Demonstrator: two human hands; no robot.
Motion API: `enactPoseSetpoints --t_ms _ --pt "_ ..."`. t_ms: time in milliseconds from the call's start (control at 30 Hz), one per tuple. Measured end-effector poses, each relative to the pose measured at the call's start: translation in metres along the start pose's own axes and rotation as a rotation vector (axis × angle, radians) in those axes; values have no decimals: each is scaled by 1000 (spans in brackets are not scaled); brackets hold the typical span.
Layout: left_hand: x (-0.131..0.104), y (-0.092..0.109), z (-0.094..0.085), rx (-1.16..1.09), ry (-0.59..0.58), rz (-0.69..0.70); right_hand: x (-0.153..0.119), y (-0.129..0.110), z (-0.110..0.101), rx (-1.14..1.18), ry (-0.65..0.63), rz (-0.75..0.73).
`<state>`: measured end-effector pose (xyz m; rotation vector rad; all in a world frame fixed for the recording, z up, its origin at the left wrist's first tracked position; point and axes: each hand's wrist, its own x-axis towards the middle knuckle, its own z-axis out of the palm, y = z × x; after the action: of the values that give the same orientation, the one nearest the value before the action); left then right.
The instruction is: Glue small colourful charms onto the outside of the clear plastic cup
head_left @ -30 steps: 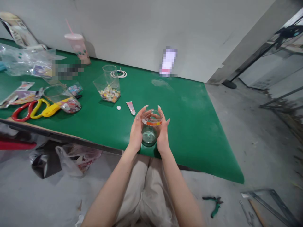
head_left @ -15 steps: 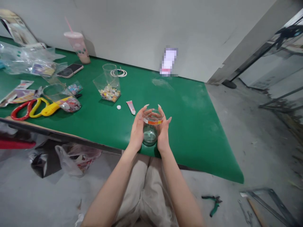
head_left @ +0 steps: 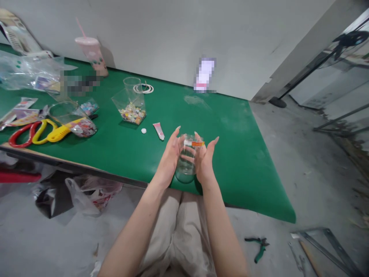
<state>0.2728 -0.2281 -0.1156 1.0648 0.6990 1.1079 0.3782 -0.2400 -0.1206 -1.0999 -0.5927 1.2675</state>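
A clear glass cup (head_left: 186, 165) is held between my hands above the green table's front edge, slightly tilted. A band of small white, orange and yellow tiles (head_left: 197, 144) runs along its upper part. My left hand (head_left: 168, 161) presses against the left side of the cup, fingers pointing forward. On the opposite side, my right hand (head_left: 205, 161) has its fingers behind the glass, visible through it, and its thumb sticks out to the right. Left of my hands lie a small pink and white tube (head_left: 158, 131) and a round white cap (head_left: 143, 130).
A clear square container (head_left: 132, 113) holds small coloured tiles. Farther left are scissors (head_left: 24, 134) with red and yellow handles, a clear cup of tiles (head_left: 83, 129), plastic bags (head_left: 29, 69) and a pink drink cup (head_left: 91, 54). Pliers (head_left: 261, 248) lie on the floor.
The cup has shifted a little to the right, lifted and tilted, and its tile band has turned. My right hand has moved right with it, its thumb spread farther out.
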Motion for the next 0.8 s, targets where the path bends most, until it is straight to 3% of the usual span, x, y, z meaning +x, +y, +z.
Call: enactPoseSetpoints --t_ms 167,800 --pt "-2 -3 -7 106 -78 -19 -2 1 -4 49 -24 42" --pt "-6 3 -16 64 -92 -18 -5 11 -11 2 -73 -34"
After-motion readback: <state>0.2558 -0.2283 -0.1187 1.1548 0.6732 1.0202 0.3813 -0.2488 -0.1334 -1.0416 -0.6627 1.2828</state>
